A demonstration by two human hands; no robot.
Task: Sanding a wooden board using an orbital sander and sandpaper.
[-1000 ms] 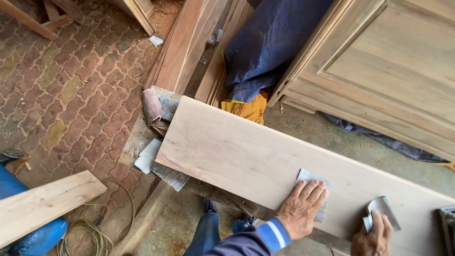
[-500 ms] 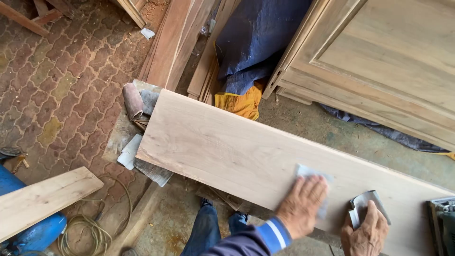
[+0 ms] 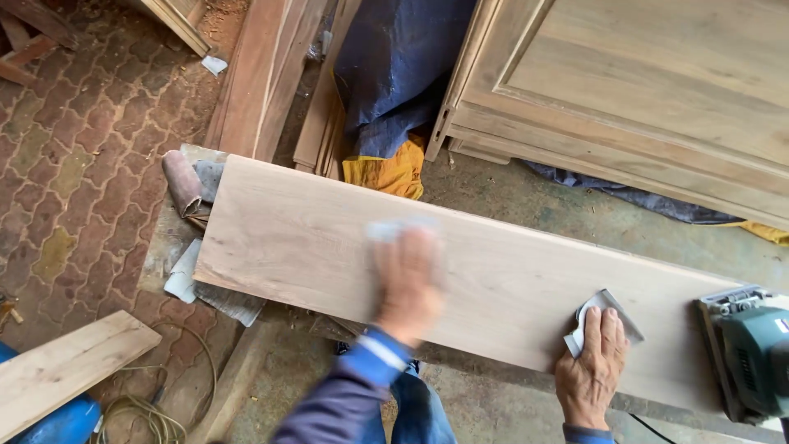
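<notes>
The board [image 3: 329,247] lies flat, running from 9 o'clock down toward 4 o'clock across the frame. The left hand [image 3: 408,284], blurred, presses flat on a sheet of sandpaper [image 3: 386,229] near the middle of the board; only the sheet's far edge shows at 12 o'clock of the fingers. The hand lies palm down, not clenched. The right hand [image 3: 593,366] rests on the near edge of the board, at 4 o'clock of the left hand and well apart from it, its fingers closed on a folded grey sheet [image 3: 604,311] that lies on the wood. A green sander [image 3: 752,349] sits on the board at 3 o'clock of the right hand.

At the board's left end lie a brown roll [image 3: 181,182] and loose grey sheets [image 3: 209,292]. The floor is patterned brick paving [image 3: 74,164] at 9 o'clock and bare concrete [image 3: 575,214] beyond the board. Planks [image 3: 255,74] lean at 11 o'clock, a blue tarp [image 3: 394,66] with yellow cloth [image 3: 382,174] lies at 12 o'clock, and a panelled cabinet [image 3: 641,90] stands at 1 o'clock.
</notes>
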